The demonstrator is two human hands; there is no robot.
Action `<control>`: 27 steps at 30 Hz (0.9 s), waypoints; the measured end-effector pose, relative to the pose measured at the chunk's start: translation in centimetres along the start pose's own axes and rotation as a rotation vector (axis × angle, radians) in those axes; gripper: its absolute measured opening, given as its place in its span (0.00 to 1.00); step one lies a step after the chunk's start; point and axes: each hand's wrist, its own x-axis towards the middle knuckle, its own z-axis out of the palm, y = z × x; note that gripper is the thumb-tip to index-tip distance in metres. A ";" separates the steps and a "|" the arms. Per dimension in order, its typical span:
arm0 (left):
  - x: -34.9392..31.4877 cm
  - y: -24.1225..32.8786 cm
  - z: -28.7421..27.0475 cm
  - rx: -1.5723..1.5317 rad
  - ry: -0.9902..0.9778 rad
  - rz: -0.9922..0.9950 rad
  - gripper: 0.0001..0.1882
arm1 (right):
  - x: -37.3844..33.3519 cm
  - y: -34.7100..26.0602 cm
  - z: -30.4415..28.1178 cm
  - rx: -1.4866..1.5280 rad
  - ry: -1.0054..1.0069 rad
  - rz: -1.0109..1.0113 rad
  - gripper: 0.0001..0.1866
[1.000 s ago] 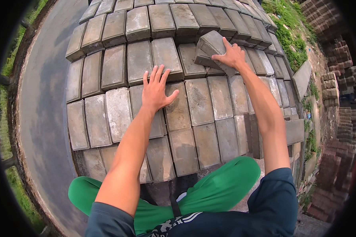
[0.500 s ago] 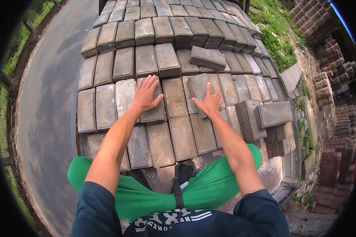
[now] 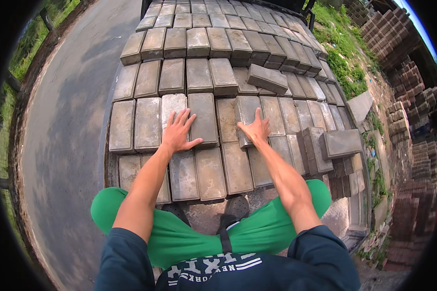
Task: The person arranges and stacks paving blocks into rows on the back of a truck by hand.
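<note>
Rectangular grey concrete paving blocks lie in rows before me. My left hand (image 3: pixel 178 132) is open, its fingers spread over a pale block (image 3: pixel 174 105), its thumb reaching toward the darker block (image 3: pixel 202 116) beside it. My right hand (image 3: pixel 257 130) rests on the near part of another grey block (image 3: pixel 247 107). Its thumb is at that block's left edge and its fingers are apart toward the right; the underside of the hand is hidden. A lower, brownish block (image 3: pixel 226 119) shows between the two darker ones.
One loose block (image 3: pixel 267 78) lies askew across the rows. On the right, several blocks (image 3: pixel 340 144) are stacked unevenly near the bed's edge. My feet are on a metal floor (image 3: pixel 206 223). A paved road (image 3: pixel 68 121) runs along the left; more block stacks (image 3: pixel 410 208) stand off to the right.
The block under my right hand has gone from skewed to nearly in line with its row. My left hand has shifted left from the darker block onto the pale one. The view has shifted slightly.
</note>
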 end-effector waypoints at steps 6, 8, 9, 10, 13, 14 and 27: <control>0.3 0.6 0.0 -0.006 0.005 -0.019 0.53 | -1.9 -3.5 2.8 0.114 0.057 -0.238 0.50; 0.0 0.5 -0.3 -0.014 -0.006 -0.026 0.53 | -1.5 -1.8 2.7 0.267 0.070 -0.322 0.46; 0.0 0.5 -0.3 -0.016 -0.010 -0.027 0.53 | -1.4 -0.9 2.8 0.417 0.090 -0.403 0.42; 0.0 0.4 -0.2 -0.013 -0.013 -0.025 0.54 | -1.6 -0.3 3.4 0.416 0.085 -0.401 0.42; 0.7 0.8 -1.0 -0.009 -0.046 0.000 0.56 | -2.5 1.4 4.8 0.485 0.292 -0.536 0.36; 0.9 0.8 -1.4 0.003 -0.070 0.021 0.57 | -3.0 1.1 5.3 0.491 0.358 -0.511 0.34; 1.2 0.6 -1.5 -0.046 -0.127 0.054 0.56 | -3.8 -3.1 6.9 0.412 0.577 -0.323 0.27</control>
